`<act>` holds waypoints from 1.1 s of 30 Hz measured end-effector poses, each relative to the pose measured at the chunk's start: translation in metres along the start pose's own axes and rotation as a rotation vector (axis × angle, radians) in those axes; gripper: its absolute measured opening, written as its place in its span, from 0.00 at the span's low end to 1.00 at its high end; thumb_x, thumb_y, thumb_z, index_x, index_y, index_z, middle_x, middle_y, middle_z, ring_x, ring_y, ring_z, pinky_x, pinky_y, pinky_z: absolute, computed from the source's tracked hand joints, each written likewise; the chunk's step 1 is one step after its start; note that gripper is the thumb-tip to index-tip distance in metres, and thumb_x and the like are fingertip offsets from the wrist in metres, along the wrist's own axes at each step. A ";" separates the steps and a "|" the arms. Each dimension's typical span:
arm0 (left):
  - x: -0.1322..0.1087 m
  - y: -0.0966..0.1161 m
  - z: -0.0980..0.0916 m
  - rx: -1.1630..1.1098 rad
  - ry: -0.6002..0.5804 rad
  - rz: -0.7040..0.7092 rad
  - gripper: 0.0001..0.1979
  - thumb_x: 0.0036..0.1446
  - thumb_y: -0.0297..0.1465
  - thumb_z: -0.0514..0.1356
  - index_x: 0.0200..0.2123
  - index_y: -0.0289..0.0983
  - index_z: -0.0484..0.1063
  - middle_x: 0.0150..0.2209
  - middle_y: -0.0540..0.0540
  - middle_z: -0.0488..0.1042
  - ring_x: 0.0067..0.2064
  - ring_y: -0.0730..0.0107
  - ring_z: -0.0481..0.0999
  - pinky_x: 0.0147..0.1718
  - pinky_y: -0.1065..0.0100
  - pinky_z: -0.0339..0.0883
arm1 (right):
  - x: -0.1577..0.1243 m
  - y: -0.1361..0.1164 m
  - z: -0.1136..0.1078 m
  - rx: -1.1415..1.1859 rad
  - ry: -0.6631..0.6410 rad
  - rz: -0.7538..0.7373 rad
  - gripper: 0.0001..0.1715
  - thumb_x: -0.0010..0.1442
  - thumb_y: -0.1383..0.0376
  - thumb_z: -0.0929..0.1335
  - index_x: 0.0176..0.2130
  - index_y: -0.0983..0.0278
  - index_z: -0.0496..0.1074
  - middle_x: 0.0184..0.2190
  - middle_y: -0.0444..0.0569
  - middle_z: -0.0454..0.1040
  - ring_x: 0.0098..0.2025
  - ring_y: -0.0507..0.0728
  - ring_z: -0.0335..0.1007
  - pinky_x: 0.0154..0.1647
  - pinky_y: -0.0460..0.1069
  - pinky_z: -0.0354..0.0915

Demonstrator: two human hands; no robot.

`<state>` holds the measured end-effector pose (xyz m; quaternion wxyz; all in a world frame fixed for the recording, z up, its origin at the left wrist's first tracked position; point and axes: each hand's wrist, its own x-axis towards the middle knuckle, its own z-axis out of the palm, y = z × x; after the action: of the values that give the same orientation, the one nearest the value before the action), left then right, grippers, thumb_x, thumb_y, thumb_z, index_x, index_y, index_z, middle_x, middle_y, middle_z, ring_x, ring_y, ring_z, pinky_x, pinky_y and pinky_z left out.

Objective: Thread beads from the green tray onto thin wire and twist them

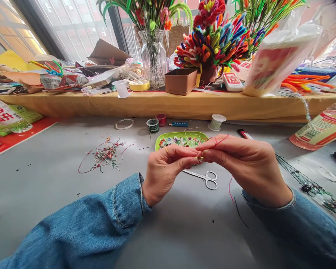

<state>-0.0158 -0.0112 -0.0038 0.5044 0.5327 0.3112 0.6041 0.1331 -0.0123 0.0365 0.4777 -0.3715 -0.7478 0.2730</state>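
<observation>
Your left hand is curling nearly closed, its thumb and forefinger pinching the red cord at a small knotted or beaded spot that is too tiny to make out. Your right hand is meeting it fingertip to fingertip, also closed in a pinch on the same spot, with its other fingers folding loosely underneath. The cord is looping up over your right knuckles and one loose end is hanging down below that hand toward the grey tabletop, above which both hands are hovering. Just under your fingers a small pair of scissors is lying flat, and just behind them a green tray of mixed beads is sitting. Further back, a green wire spool, a red spool and a white thread spool are standing in a loose row. A pile of cord scraps is lying off to your left, and a dark beaded strand is trailing along the right. On the yellow ledge beyond, a glass vase, a brown box and a pipe-cleaner bouquet are crowding together.
</observation>
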 end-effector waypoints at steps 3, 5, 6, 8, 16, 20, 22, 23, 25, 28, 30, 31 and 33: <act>-0.002 0.000 0.000 0.001 -0.024 0.088 0.06 0.42 0.23 0.62 0.27 0.39 0.74 0.29 0.51 0.76 0.30 0.72 0.75 0.24 0.76 0.69 | -0.001 -0.001 -0.001 0.037 0.024 0.028 0.08 0.48 0.71 0.67 0.30 0.61 0.74 0.28 0.41 0.74 0.30 0.48 0.69 0.30 0.40 0.67; -0.003 0.000 0.000 -0.005 -0.047 0.115 0.08 0.43 0.22 0.61 0.27 0.40 0.74 0.29 0.52 0.76 0.30 0.74 0.75 0.24 0.77 0.69 | -0.001 -0.001 -0.001 0.080 0.021 0.045 0.07 0.49 0.71 0.67 0.30 0.61 0.74 0.27 0.40 0.74 0.29 0.47 0.69 0.28 0.39 0.67; -0.003 0.000 0.001 -0.009 -0.055 0.120 0.08 0.44 0.21 0.60 0.27 0.40 0.74 0.29 0.52 0.76 0.31 0.74 0.75 0.24 0.78 0.69 | -0.001 -0.001 0.000 0.100 0.016 0.048 0.08 0.49 0.71 0.67 0.30 0.61 0.74 0.27 0.40 0.73 0.28 0.46 0.69 0.28 0.39 0.67; -0.003 -0.001 0.001 -0.015 -0.061 0.124 0.09 0.44 0.20 0.60 0.28 0.40 0.74 0.29 0.53 0.76 0.31 0.76 0.74 0.24 0.79 0.68 | -0.001 0.000 0.000 0.118 0.009 0.045 0.08 0.50 0.71 0.66 0.31 0.61 0.73 0.27 0.40 0.73 0.27 0.46 0.69 0.27 0.39 0.68; -0.002 0.000 0.001 0.017 -0.030 0.080 0.05 0.43 0.23 0.61 0.26 0.39 0.73 0.28 0.51 0.76 0.30 0.74 0.74 0.23 0.76 0.68 | -0.005 0.000 0.000 0.086 -0.003 0.028 0.07 0.51 0.71 0.66 0.32 0.64 0.73 0.25 0.43 0.71 0.26 0.48 0.68 0.25 0.42 0.68; -0.001 0.001 0.001 0.022 -0.024 -0.061 0.02 0.43 0.27 0.61 0.25 0.37 0.73 0.27 0.50 0.76 0.28 0.73 0.73 0.23 0.74 0.67 | -0.005 0.000 0.000 0.121 -0.015 0.057 0.07 0.50 0.70 0.66 0.32 0.64 0.73 0.26 0.43 0.72 0.27 0.49 0.68 0.26 0.42 0.68; 0.001 0.001 0.000 -0.018 -0.045 -0.130 0.02 0.43 0.29 0.61 0.24 0.37 0.72 0.27 0.50 0.75 0.28 0.72 0.73 0.22 0.74 0.66 | -0.003 0.000 0.000 0.157 -0.018 0.089 0.06 0.51 0.70 0.66 0.31 0.63 0.73 0.25 0.43 0.72 0.26 0.49 0.68 0.25 0.42 0.67; 0.002 0.001 0.000 -0.041 -0.055 -0.167 0.03 0.43 0.29 0.61 0.24 0.36 0.72 0.26 0.49 0.75 0.28 0.72 0.73 0.22 0.74 0.65 | -0.002 0.001 0.001 0.172 -0.020 0.109 0.06 0.50 0.70 0.66 0.31 0.63 0.73 0.24 0.43 0.71 0.25 0.48 0.68 0.24 0.42 0.67; 0.004 0.000 -0.002 -0.082 -0.078 -0.248 0.04 0.43 0.30 0.61 0.24 0.35 0.71 0.25 0.49 0.74 0.27 0.72 0.73 0.22 0.75 0.64 | 0.000 0.002 0.001 0.194 -0.028 0.147 0.06 0.50 0.69 0.66 0.31 0.63 0.74 0.22 0.42 0.71 0.23 0.47 0.67 0.22 0.41 0.66; 0.006 0.001 -0.003 -0.132 -0.124 -0.372 0.06 0.44 0.31 0.61 0.24 0.34 0.69 0.23 0.50 0.73 0.28 0.71 0.74 0.21 0.76 0.62 | 0.002 0.004 0.000 0.203 -0.033 0.200 0.06 0.49 0.68 0.67 0.30 0.63 0.74 0.21 0.42 0.72 0.20 0.46 0.65 0.18 0.40 0.63; 0.007 0.003 -0.003 -0.167 -0.155 -0.420 0.07 0.44 0.31 0.61 0.23 0.33 0.67 0.23 0.50 0.72 0.28 0.70 0.75 0.21 0.77 0.61 | 0.002 0.005 0.000 0.202 -0.029 0.234 0.05 0.48 0.67 0.68 0.30 0.63 0.74 0.21 0.42 0.72 0.20 0.46 0.64 0.17 0.40 0.62; 0.007 0.003 -0.003 -0.184 -0.170 -0.437 0.08 0.44 0.32 0.60 0.23 0.33 0.66 0.24 0.50 0.72 0.28 0.70 0.75 0.21 0.77 0.60 | 0.002 0.005 -0.001 0.202 -0.030 0.250 0.05 0.48 0.67 0.68 0.30 0.62 0.74 0.21 0.42 0.72 0.20 0.46 0.64 0.17 0.40 0.62; 0.008 0.004 -0.003 -0.210 -0.189 -0.465 0.08 0.45 0.32 0.60 0.23 0.33 0.65 0.25 0.50 0.73 0.28 0.70 0.75 0.21 0.78 0.59 | 0.003 0.005 -0.001 0.199 -0.027 0.270 0.06 0.47 0.66 0.68 0.30 0.62 0.75 0.21 0.42 0.72 0.19 0.46 0.64 0.17 0.40 0.62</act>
<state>-0.0189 -0.0047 0.0018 0.7088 0.4458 0.3123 0.4488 0.1349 -0.0070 0.0345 0.4611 -0.4157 -0.6666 0.4126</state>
